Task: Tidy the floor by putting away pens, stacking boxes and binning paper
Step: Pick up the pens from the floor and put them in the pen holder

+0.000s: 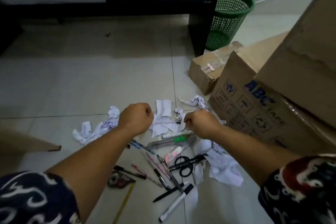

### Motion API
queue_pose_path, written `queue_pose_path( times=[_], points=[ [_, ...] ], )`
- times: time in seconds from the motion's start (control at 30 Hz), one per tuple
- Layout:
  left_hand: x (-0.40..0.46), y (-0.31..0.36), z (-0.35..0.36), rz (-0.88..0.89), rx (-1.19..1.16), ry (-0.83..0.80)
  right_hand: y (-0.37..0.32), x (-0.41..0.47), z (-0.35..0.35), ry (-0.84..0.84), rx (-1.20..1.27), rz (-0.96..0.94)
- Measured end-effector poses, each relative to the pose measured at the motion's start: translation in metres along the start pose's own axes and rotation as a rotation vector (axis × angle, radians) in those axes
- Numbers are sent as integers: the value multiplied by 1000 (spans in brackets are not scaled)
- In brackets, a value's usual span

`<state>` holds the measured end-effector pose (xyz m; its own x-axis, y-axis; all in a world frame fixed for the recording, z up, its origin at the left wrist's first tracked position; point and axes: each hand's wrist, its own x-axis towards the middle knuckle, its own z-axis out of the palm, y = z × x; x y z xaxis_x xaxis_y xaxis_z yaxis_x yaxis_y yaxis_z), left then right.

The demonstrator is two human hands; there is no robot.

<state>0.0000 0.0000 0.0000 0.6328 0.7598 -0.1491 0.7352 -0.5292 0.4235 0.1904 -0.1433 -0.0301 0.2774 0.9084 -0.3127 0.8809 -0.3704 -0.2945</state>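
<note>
- A person reaches down over a tiled floor (72, 78) strewn with clutter.
- The left hand (135, 117) and right hand (201, 123) are both curled closed above torn paper (163, 112); whether either grip holds anything cannot be told.
- Pens (161, 169), markers and black scissors (183, 164) lie scattered between the forearms.
- Cardboard boxes (254, 111) sit piled to the right; a green mesh bin (229, 20) stands well beyond them.
- The paper step seems underway; next, scraps need gathering and carrying to the bin.

Both arms reach forward, left hand (136, 116) and right hand (201, 123) curled into loose fists (knuckles up), slightly apart.
</note>
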Motion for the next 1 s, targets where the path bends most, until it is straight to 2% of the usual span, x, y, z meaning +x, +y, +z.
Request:
queue_pose_path(
  times=[0.13, 0.23, 0.5, 0.57, 0.63, 0.73, 0.8, 0.87, 0.93, 1.0],
  points=[
    [-2, -11, 11, -67, -43, -93, -11, 2, 25, -103, -191, -52],
    [0, -20, 17, -122, -132, -101, -11, 3, 35, -82, -387, -144],
    [-7, -23, 31, -230, -284, -124, -9, 3, 40, -61, -388, -101],
    [-8, -18, 33, -242, -296, -140, -13, 1, 33, -29, -336, -105],
    [-7, -15, 37, -306, -363, -138, -22, 1, 27, 29, -176, -66],
    [-8, -3, 42, -507, -632, -105, -43, 1, 23, 78, 246, 92],
    [-10, 9, 44, -636, -830, -129, -55, 0, 24, 75, 438, 86],
    [-9, 20, 45, -691, -992, -145, -65, -4, 24, 76, 534, 20],
    [-7, 25, 44, -683, -1100, -92, -70, -6, 24, 78, 595, -31],
    [-4, 26, 42, -647, -1076, -14, -69, -7, 26, 62, 604, -44]
  ],
)
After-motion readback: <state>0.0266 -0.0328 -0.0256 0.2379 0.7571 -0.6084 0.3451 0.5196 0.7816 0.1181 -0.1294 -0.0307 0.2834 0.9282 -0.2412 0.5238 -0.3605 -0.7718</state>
